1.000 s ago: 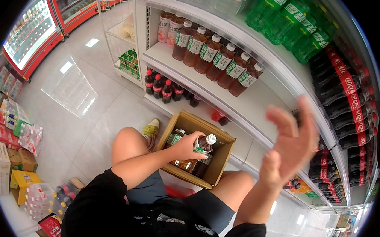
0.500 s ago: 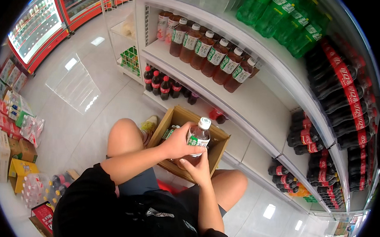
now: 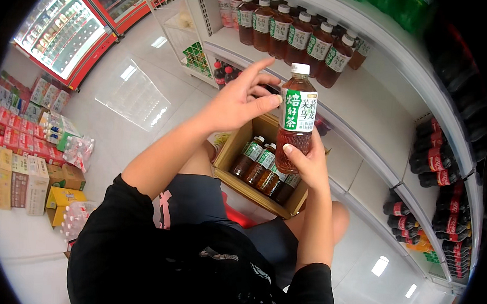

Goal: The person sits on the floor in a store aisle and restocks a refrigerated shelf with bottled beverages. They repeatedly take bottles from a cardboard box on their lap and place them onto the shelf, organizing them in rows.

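Observation:
A bottle of brown tea (image 3: pixel 297 112) with a white cap and a green-and-white label stands nearly upright in front of the shelf. My right hand (image 3: pixel 312 165) is wrapped round its lower part, thumb across the front. My left hand (image 3: pixel 236 103) is off to the bottle's left, its fingers spread and its thumb tip close to the label; whether the thumb touches is unclear. Below, between my knees, sits an open cardboard box (image 3: pixel 247 188) holding several similar tea bottles (image 3: pixel 262 165). Part of the box is hidden behind my right hand and the held bottle.
On the shelf (image 3: pixel 362 91) ahead stands a row of matching tea bottles (image 3: pixel 300 34). Dark cola bottles (image 3: pixel 435 159) lie stacked at the right. Cartons (image 3: pixel 29 141) and wrapped bottles fill the left floor side. Glass-door fridges (image 3: pixel 68 35) stand at the far left.
The tea bottle has come up and towards the shelf, its label now facing me. My left hand has let go of it and opened. My view has shifted, showing more bottles in the box.

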The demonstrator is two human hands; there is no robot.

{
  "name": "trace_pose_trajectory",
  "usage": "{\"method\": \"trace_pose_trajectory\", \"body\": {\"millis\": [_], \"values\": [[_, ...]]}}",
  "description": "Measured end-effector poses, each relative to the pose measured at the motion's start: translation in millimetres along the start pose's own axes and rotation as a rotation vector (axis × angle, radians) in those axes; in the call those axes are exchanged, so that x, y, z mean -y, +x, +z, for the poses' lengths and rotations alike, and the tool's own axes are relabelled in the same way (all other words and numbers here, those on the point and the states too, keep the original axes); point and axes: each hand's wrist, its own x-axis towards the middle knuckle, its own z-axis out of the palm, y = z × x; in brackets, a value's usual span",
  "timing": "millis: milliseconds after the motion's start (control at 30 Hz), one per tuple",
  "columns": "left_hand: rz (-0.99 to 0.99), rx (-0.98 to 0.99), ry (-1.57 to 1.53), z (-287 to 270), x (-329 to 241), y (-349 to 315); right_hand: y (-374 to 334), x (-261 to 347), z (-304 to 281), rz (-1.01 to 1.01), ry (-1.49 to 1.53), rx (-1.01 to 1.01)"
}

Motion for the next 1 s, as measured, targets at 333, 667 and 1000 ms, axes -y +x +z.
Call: {"method": "trace_pose_trajectory", "body": {"millis": [333, 667, 1000], "values": [[0.207, 0.43, 0.723, 80, -50, 92, -28, -1, -59, -0.174, -0.468, -0.321], [0.391, 0.382, 1.125, 162, -32, 212, -58, 12, -117, -0.305, -0.602, -0.872], [0.386, 0.27, 1.702, 180, -4, 334, -78, 11, -139, -0.27, -0.522, -0.848]]}}
